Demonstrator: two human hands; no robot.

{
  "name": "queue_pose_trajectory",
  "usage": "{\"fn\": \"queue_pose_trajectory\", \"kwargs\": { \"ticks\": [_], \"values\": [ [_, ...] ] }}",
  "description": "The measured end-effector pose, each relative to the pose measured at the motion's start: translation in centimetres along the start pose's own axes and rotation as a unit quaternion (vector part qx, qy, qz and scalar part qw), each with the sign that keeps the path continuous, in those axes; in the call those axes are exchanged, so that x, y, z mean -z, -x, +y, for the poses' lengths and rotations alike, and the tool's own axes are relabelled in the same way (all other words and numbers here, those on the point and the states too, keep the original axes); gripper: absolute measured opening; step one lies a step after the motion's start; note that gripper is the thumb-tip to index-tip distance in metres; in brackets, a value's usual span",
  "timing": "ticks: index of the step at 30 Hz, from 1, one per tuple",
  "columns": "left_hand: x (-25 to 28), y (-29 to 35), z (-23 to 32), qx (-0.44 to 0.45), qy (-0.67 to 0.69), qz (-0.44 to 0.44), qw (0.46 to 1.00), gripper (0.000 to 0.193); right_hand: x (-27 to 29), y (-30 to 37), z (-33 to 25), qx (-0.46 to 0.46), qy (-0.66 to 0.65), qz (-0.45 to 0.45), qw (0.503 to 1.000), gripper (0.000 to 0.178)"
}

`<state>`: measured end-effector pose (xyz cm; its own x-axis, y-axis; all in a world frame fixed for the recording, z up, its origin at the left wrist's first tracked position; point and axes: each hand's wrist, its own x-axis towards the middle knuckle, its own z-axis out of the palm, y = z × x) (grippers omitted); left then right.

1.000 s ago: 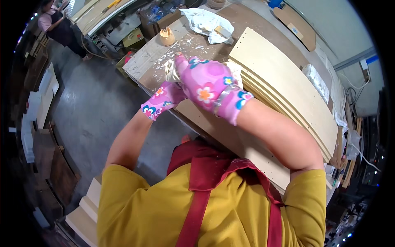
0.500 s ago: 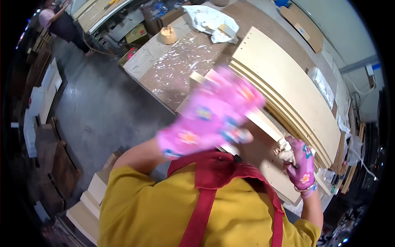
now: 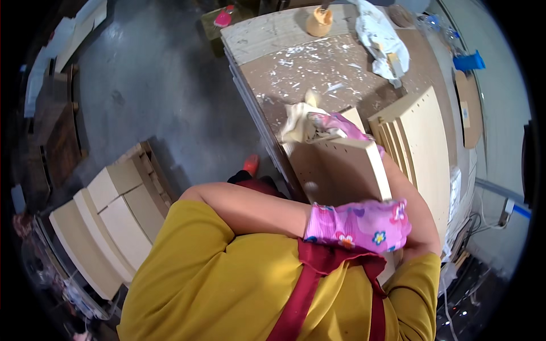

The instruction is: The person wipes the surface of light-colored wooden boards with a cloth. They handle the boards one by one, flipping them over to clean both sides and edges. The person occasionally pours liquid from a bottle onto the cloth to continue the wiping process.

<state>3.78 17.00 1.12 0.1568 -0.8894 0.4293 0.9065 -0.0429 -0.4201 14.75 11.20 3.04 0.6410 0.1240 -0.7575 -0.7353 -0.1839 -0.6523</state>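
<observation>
My right arm stretches along the far side of a pale wooden board (image 3: 350,165), which stands on edge. At the board's far end my right hand (image 3: 341,124), in a pink flowered glove, is closed on a crumpled off-white rag (image 3: 298,122), partly hidden by the board. My left arm crosses in front of my body. In a matching glove, my left hand (image 3: 361,225) is closed at the board's near end, its fingertips out of sight. Small drilled holes show in the board's face.
Several pale drilled boards (image 3: 424,142) are stacked to the right on the workbench (image 3: 273,40). Farther back are an orange-tan pot (image 3: 319,23) and a white plastic sheet (image 3: 381,42). More pale boards (image 3: 119,210) are piled low on the left, beside the grey floor (image 3: 148,85).
My right hand has moved with the rag from the board's near end to its far end. My left hand has come back from above the board to its near end. The view has turned.
</observation>
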Motion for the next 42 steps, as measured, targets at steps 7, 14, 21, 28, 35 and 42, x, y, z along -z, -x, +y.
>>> {"fn": "queue_pose_trajectory", "kwargs": {
  "ticks": [7,14,21,28,35,42],
  "values": [
    [1.0,-1.1,1.0,0.052,-0.055,-0.023,0.997,0.045,5.9,5.8,3.9,0.313,0.234,0.081,0.917,0.038],
    [-0.9,1.1,2.7,0.292,0.755,0.134,0.571,0.034,21.4,17.7,5.4,0.302,0.247,0.329,0.860,0.049],
    [-0.9,1.8,2.6,0.292,0.822,0.171,0.459,0.025,13.1,8.5,1.9,0.186,-0.187,0.171,0.949,0.050],
    [-2.7,2.0,3.1,0.259,0.834,0.220,0.434,0.022,5.4,-5.3,1.4,0.293,0.105,-0.130,0.941,0.041],
    [-2.5,2.1,4.1,0.316,0.825,0.201,0.423,0.024,3.2,-1.7,-0.8,0.164,0.062,-0.241,0.955,0.042],
    [-2.2,1.8,2.4,0.270,0.795,0.213,0.499,0.021,3.0,-4.8,2.6,0.196,0.332,-0.056,0.921,0.055]
  ]
}}
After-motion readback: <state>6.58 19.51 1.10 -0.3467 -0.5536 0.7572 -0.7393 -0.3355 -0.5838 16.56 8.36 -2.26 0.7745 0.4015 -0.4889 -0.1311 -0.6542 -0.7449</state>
